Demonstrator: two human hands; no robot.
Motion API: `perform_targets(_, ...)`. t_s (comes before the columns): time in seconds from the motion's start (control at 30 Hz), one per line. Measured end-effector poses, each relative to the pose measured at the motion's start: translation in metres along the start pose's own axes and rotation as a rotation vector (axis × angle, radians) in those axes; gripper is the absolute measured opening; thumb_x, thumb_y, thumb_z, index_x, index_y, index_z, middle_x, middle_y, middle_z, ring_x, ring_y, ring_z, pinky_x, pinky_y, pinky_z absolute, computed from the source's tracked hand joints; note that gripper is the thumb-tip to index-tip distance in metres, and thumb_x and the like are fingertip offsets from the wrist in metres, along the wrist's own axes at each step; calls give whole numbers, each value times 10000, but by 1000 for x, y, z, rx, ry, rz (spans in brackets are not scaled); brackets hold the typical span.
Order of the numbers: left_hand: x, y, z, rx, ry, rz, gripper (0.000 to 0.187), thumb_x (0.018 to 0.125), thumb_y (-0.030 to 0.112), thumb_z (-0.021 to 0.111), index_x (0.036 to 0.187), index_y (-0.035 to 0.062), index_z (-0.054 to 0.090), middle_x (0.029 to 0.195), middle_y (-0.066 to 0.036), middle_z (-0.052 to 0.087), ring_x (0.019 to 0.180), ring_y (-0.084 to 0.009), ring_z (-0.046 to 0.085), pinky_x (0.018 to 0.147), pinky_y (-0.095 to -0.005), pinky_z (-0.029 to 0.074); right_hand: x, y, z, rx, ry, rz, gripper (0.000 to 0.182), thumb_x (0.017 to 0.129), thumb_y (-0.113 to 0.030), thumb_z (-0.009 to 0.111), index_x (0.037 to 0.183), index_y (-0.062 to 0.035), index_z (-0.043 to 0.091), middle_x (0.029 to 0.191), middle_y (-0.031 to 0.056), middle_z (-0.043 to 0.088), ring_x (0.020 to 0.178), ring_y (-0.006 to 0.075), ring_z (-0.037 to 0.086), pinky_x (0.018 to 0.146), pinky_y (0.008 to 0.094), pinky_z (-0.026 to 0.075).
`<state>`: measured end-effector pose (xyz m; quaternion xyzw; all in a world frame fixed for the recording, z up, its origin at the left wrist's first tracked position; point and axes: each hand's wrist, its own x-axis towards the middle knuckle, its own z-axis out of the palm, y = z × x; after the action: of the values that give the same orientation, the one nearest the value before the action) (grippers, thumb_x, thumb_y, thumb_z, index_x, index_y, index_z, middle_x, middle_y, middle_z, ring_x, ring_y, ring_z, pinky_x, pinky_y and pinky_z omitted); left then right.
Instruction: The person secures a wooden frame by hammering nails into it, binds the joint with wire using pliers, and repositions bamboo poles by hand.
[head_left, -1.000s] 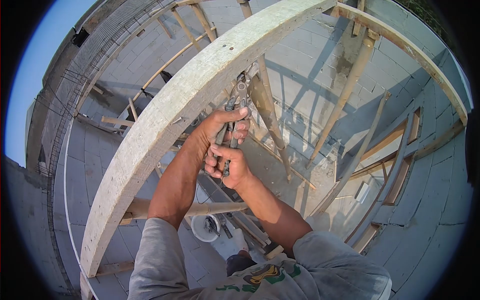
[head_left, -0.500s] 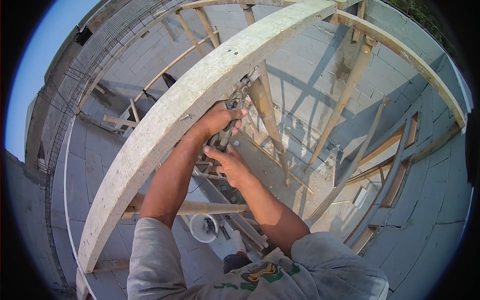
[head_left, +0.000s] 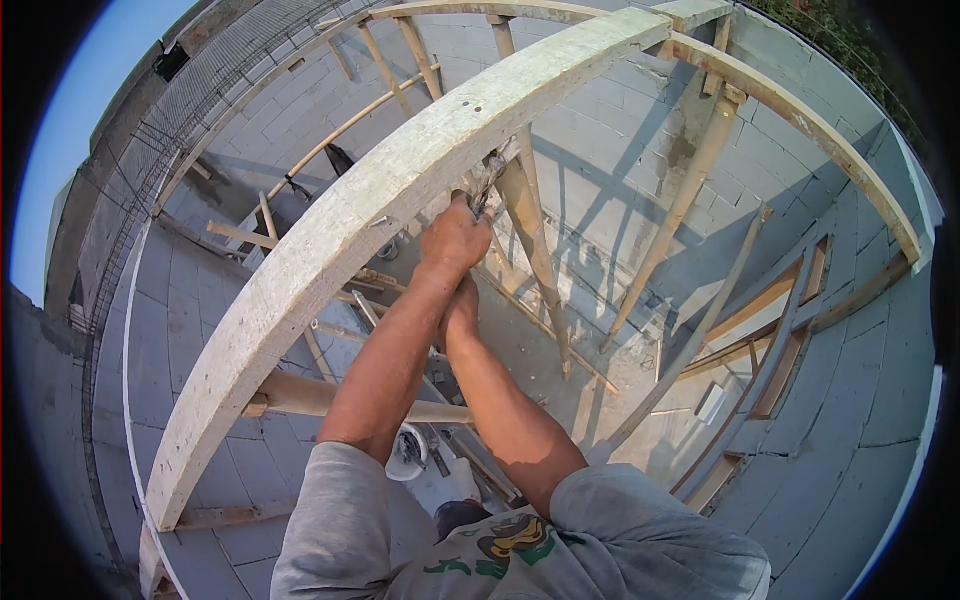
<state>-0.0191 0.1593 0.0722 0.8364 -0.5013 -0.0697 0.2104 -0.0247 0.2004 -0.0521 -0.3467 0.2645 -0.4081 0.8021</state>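
Note:
My left hand (head_left: 456,236) is closed, its fingers wrapped round a dark, twisted strip-like bundle (head_left: 487,178) with grey patches. The bundle hangs at the underside of a thick pale wooden beam (head_left: 390,175), beside the top of a bamboo post (head_left: 530,225). What the bundle is made of cannot be made out. My right hand (head_left: 461,305) sits just below, tucked behind my left wrist. Its fingers are hidden, so their hold does not show.
Further bamboo props (head_left: 680,215) stand under a curved timber (head_left: 810,110) on the right. Grey block walls (head_left: 850,380) surround the space. Below lies a white bucket (head_left: 405,455) with tools near it. A horizontal pole (head_left: 320,397) passes left of my arms.
My right hand has moved up and left, from beside the bundle's lower part to behind my left wrist. My left hand has turned, its back now toward me. The lower part is hidden.

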Motion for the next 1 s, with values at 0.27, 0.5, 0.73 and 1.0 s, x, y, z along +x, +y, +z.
perform_targets(0.27, -2, -5, -3, -48, -68, 30, 862, 824, 581, 574, 1300, -109, 368, 1146, -351, 547, 1132, -437, 530, 973, -429, 397, -11, -4, 23, 464, 64, 1, 263, 947, -259, 382, 1068, -85, 537, 934, 60, 569, 796, 187, 585, 692, 329, 473)
perform_targets(0.5, -15, -2, -17, 98, -37, 104, 861, 786, 591, 614, 1251, -107, 417, 1082, -329, 584, 1069, -423, 573, 929, -448, 431, -8, 5, 23, 639, -176, 71, 281, 917, -298, 442, 1106, -101, 507, 1048, 66, 560, 908, 206, 557, 760, 330, 459)
perform_targets(0.73, -19, 8, -34, -13, -115, 87, 722, 782, 504, 671, 1151, -96, 512, 986, -272, 639, 970, -396, 627, 862, -472, 469, -21, -20, -21, 877, -718, 299, 344, 813, -393, 635, 900, -60, 628, 753, 98, 636, 729, 274, 643, 605, 373, 501)
perform_targets(1.0, -1, -11, -14, -1045, -569, -194, 317, 819, 210, 685, 1021, -20, 604, 833, -138, 655, 730, -220, 661, 655, -307, 549, -42, -67, -37, 420, -498, 321, 355, 767, -271, 741, 1036, -80, 610, 916, 63, 647, 800, 236, 634, 680, 417, 526)
